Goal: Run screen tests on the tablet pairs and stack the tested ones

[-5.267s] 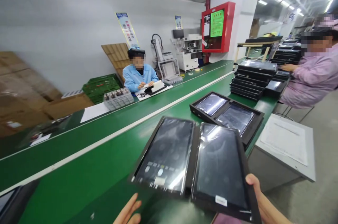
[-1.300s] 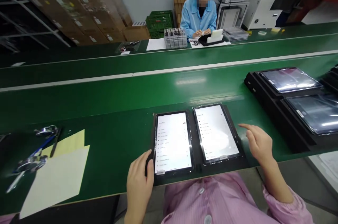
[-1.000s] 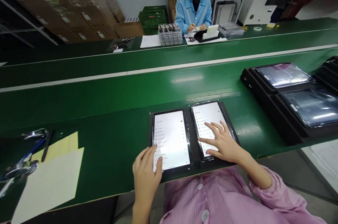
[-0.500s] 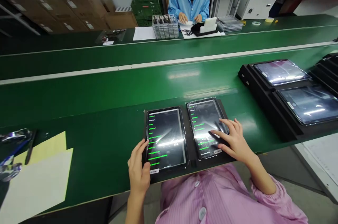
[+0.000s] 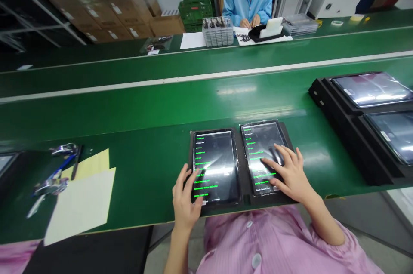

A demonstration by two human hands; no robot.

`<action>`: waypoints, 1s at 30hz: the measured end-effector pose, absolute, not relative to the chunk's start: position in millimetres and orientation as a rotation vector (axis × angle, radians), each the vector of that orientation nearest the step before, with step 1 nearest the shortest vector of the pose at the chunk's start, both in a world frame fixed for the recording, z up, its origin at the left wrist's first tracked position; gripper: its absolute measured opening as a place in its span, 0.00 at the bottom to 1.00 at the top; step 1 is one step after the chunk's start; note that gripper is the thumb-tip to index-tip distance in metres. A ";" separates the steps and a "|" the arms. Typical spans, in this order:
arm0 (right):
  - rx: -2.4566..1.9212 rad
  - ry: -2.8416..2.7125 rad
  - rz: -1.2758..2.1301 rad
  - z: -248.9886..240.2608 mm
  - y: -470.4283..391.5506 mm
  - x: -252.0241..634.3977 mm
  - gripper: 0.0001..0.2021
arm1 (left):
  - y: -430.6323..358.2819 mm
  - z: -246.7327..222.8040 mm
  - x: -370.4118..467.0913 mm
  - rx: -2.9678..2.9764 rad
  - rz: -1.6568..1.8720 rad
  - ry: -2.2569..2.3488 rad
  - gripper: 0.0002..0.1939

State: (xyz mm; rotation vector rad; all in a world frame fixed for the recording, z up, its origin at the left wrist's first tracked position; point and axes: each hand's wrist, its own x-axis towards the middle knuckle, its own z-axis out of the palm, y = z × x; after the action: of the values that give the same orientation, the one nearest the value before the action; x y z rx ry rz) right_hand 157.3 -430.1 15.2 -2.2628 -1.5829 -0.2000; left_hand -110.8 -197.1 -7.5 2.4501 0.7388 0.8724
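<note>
Lying side by side in a dark tray (image 5: 288, 134) at the near edge of the desk (image 5: 145, 183), the left tablet (image 5: 222, 170) and right tablet (image 5: 256, 143) seem placed for easy reach. On the left hand (image 5: 185, 200), loosely parted fingers (image 5: 190, 183) lie over one's left rim, perhaps steadying it; the right hand (image 5: 293, 175) spreads above the other, grasping nothing, contact unclear.

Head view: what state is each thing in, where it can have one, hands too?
Left tablet: on, dark screen with green list.
Right tablet: on, same kind of list.
Left hand: open, at left tablet's left edge.
Right hand: open, fingers over right tablet.
Far tray tablet: screen looks off.
Near tray tablet: screen looks off.
Yellow sheet: partly covered by pale sheet.
Crates: stacked.
</note>
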 end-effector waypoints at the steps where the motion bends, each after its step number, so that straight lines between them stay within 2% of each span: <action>1: -2.264 -1.547 -0.212 14.9 -432.0 158.2 0.27 | -197.2 -6.7 -110.3 2.408 0.908 0.749 0.36; 4: -2.276 -1.444 -0.237 14.9 -438.0 162.4 0.28 | -196.7 -5.4 -109.5 2.332 0.917 0.802 0.39; 9: -2.325 -1.419 -0.228 16.1 -438.4 168.3 0.23 | -192.5 -5.1 -110.0 2.335 0.712 0.863 0.43; 14: -2.384 -1.485 -0.181 17.7 -427.0 165.2 0.21 | -189.2 -5.1 -110.0 2.303 0.681 0.881 0.46; 26: -2.389 -1.442 -0.185 21.0 -419.9 170.8 0.25 | -185.7 -3.6 -108.3 2.438 0.646 0.882 0.53; 30: -2.407 -1.357 -0.165 17.9 -428.6 181.6 0.25 | -183.6 -1.3 -109.8 2.552 0.556 0.851 0.52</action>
State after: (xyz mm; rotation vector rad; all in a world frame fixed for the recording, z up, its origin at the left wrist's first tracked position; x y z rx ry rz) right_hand 181.6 -428.6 17.9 -2.4074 -1.3573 -0.1648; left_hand -109.8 -183.6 -1.3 2.5517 0.8512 0.5565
